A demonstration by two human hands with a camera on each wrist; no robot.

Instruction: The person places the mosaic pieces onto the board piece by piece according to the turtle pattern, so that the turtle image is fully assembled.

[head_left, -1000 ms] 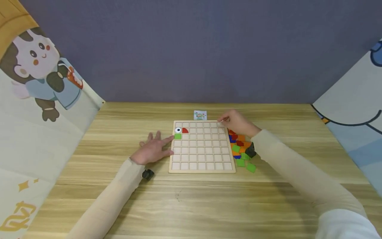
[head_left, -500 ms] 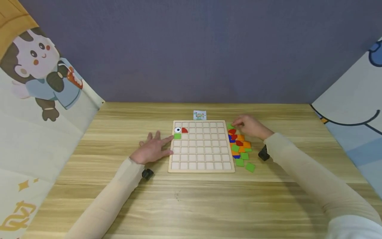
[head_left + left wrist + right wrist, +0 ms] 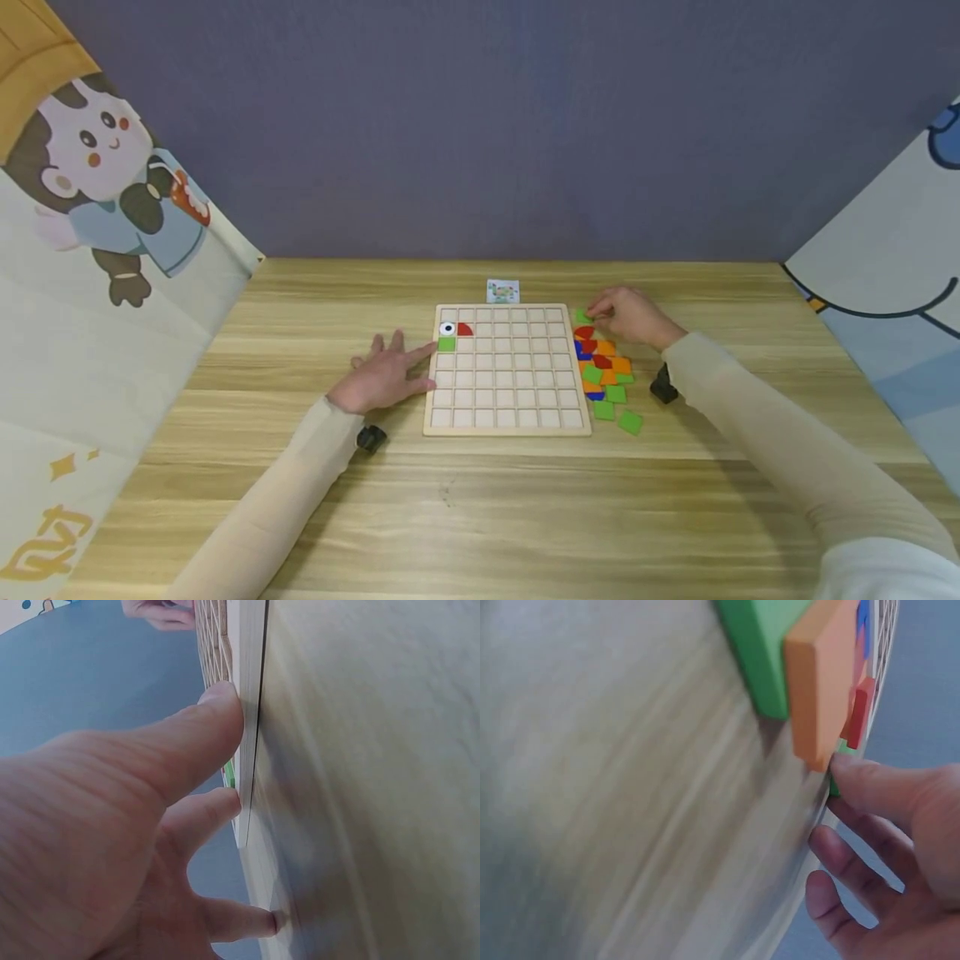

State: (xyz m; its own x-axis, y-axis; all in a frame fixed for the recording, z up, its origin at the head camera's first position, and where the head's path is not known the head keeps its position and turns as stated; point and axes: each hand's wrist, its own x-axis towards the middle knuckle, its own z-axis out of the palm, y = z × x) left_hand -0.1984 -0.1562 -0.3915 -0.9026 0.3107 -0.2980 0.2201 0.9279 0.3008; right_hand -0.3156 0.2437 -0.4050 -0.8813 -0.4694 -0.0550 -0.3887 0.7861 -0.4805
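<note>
A light wooden grid board lies flat on the table. Three tiles sit in its upper left cells: a white tile with a black eye dot, a red quarter-round tile and a green square tile. My left hand is spread at the board's left side, thumb and index finger touching the edge, as the left wrist view also shows. Right of the board's top corner, my right hand pinches a green tile between thumb and index finger. Part of that tile is hidden by the fingers.
A loose pile of orange tiles, red tiles, blue tiles and green tiles lies along the board's right side. A small picture card lies behind the board. A dark wall rises behind the table.
My right hand has moved right, from the board's top right corner to the green tile beside it, and has stayed there since half a second ago. The left hand has not moved.
</note>
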